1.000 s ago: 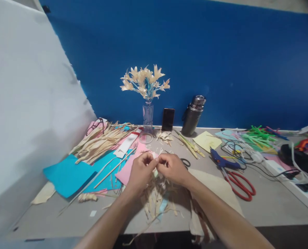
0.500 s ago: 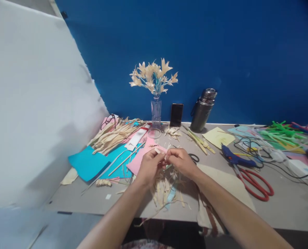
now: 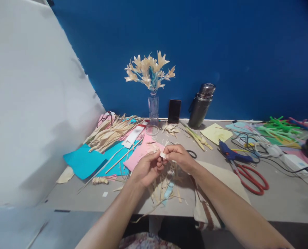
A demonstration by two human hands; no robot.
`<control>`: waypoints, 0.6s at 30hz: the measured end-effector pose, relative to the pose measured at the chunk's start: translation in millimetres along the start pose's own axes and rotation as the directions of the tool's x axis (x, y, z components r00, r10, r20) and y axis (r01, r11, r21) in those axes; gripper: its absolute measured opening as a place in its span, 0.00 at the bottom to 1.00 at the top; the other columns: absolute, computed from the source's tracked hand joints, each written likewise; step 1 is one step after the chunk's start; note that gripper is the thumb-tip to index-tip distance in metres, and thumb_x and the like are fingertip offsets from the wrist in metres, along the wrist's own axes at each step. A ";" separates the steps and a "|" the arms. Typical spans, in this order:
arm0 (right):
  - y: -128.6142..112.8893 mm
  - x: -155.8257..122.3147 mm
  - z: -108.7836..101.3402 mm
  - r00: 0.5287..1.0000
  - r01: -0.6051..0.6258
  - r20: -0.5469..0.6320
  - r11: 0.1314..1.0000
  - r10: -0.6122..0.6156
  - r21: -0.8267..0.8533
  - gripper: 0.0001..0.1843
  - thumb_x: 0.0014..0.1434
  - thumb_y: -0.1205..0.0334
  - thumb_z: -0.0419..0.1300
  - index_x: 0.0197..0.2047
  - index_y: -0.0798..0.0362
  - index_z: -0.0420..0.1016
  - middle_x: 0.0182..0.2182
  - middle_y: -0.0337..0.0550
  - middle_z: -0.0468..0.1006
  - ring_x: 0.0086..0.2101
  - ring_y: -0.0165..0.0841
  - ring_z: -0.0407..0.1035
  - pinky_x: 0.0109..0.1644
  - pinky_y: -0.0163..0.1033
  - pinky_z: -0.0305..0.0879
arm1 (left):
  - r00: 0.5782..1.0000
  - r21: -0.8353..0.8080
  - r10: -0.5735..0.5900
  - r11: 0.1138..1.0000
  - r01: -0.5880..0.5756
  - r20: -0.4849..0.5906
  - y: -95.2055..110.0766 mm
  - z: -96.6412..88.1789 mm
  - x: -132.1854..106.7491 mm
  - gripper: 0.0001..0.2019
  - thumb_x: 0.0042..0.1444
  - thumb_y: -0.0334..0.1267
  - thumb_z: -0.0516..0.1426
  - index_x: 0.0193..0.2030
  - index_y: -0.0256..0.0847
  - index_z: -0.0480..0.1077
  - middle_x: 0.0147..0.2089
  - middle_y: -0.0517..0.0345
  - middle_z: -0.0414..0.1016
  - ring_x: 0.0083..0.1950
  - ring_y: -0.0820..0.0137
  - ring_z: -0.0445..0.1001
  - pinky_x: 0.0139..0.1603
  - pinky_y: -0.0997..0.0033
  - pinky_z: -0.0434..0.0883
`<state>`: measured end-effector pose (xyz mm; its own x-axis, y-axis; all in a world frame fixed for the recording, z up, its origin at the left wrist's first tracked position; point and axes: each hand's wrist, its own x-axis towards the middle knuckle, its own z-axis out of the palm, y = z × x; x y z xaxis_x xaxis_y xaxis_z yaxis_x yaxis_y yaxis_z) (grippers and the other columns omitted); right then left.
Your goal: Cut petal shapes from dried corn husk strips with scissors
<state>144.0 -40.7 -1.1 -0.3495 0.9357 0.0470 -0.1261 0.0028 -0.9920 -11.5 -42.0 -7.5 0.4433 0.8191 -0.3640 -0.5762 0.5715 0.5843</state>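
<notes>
Left hand pinches pale strip; right hand too (above scraps).

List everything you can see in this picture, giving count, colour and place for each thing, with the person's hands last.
table: one, grey, under everything
vase: one, clear, back centre
straw flowers: one bunch, cream, in the vase
phone: one, black, right of the vase
flask: one, dark metal, right of the phone
glue gun: one, blue, right of the hands
scissors: one pair, red-handled, beside the glue gun
teal paper: at least one sheet, teal, left side
pink paper: one sheet, pink, beyond the left hand
leaf strips: one pile, tan, back left
pale strip: one, whitish, pinched between both hands
left hand: one, bare, on the strip
right hand: one, bare, on the strip
</notes>
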 end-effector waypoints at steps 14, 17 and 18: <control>1.1 0.3 -2.3 0.996 0.010 0.082 0.989 -0.022 0.146 0.18 0.53 0.53 0.60 0.41 0.58 0.79 0.33 0.48 0.79 0.30 0.32 0.69 0.37 0.38 0.64 | 0.981 -0.149 0.162 0.973 -0.176 -0.102 26.2 -5.2 -21.2 0.11 0.56 0.31 0.59 0.25 0.35 0.64 0.21 0.63 0.61 0.20 0.80 0.59 0.20 0.80 0.58; -1.0 -1.4 7.1 0.999 -0.021 -0.046 1.000 0.021 0.001 0.13 0.53 0.55 0.63 0.31 0.58 0.78 0.27 0.45 0.79 0.24 0.28 0.66 0.32 0.34 0.62 | 0.967 -0.004 0.239 0.971 -0.240 -0.090 18.9 -8.2 -10.8 0.11 0.51 0.34 0.63 0.24 0.35 0.65 0.20 0.63 0.63 0.21 0.80 0.60 0.21 0.80 0.60; -1.2 -1.5 8.7 0.994 -0.043 -0.101 0.998 0.037 -0.052 0.11 0.52 0.57 0.63 0.28 0.57 0.77 0.24 0.43 0.78 0.22 0.27 0.64 0.29 0.33 0.60 | 0.960 0.042 0.269 0.963 -0.267 -0.082 20.5 -9.5 -8.7 0.11 0.50 0.35 0.64 0.25 0.35 0.66 0.21 0.63 0.64 0.21 0.79 0.61 0.23 0.80 0.62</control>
<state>136.6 -45.2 1.0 -0.2582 0.9661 -0.0020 -0.0627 -0.0188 -0.9979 -33.7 -37.0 0.7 0.2141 0.9440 -0.2510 -0.6443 0.3296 0.6901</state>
